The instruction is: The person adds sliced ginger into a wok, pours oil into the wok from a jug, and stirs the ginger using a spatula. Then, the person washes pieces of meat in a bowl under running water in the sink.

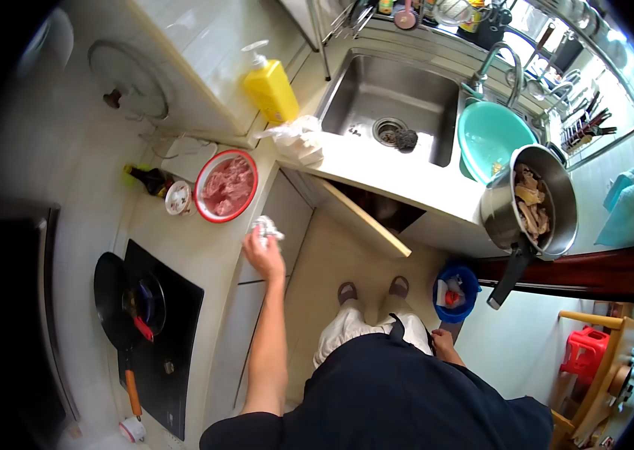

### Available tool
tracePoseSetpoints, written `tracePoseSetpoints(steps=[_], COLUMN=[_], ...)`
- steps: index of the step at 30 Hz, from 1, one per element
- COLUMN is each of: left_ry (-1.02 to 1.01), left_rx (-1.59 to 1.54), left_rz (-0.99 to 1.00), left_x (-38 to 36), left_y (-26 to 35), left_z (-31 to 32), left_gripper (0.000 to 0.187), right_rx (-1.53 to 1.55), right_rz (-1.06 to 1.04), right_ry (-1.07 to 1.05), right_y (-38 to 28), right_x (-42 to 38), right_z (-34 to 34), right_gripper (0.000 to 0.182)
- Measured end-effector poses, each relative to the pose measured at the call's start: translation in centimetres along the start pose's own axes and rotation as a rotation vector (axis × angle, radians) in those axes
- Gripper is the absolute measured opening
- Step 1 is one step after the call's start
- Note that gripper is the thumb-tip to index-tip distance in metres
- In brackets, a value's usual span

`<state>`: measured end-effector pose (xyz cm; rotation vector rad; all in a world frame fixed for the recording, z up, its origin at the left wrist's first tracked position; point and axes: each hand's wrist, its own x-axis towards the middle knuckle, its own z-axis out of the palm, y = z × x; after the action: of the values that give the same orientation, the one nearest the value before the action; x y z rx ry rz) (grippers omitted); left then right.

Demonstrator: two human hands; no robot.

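Observation:
My left hand point(265, 259) is closed around a crumpled white cloth point(267, 228) at the edge of the left counter. Just beyond it sits a white bowl with a red rim point(203, 206), filled with raw meat point(230, 185). A small white dish point(178, 198) stands against that bowl's left side. Low beside my thigh hangs my right hand point(444, 344), its fingers curled and partly hidden, with nothing visible in them. The blue bin point(469, 289) is the closest object to it.
A cabinet door point(366, 217) stands open under the sink point(343, 97). A pressure cooker pot point(494, 206) with meat pieces rests at the counter's right end, handle jutting out, beside a green basin point(474, 124). A wok point(111, 300) lies by the black cooktop point(174, 300).

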<state>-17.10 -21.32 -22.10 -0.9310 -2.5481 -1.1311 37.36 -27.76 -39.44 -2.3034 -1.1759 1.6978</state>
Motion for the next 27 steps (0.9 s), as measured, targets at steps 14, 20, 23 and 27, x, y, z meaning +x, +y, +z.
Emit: tracePoseSetpoints(steps=[14,20,23,27], left_ry=[-0.149,-0.316,-0.388,-0.534], left_rx=[0.029,-0.089,-0.295,-0.519], left_rz=[0.267,0.355,0.479,0.590], left_x=[3.2,-3.6,-8.1,-11.2], left_y=[20.7,25.8,30.5,33.9], left_z=[22.7,23.0,22.2,22.1], left_gripper=[0.038,0.037,0.032,0.029], right_rx=[0.418,0.301,0.337,0.286], right_rz=[0.092,0.032,-0.032,-0.058], right_ry=[0.106,0.057,0.071,0.078], right_y=[-0.8,-0.3,0.1,-0.1], right_x=[-3.7,-2.5,-1.4,-0.8], right_z=[-7.7,-9.3,-9.9,-11.1], right_gripper=[0.023,0.022,0.021,0.022])
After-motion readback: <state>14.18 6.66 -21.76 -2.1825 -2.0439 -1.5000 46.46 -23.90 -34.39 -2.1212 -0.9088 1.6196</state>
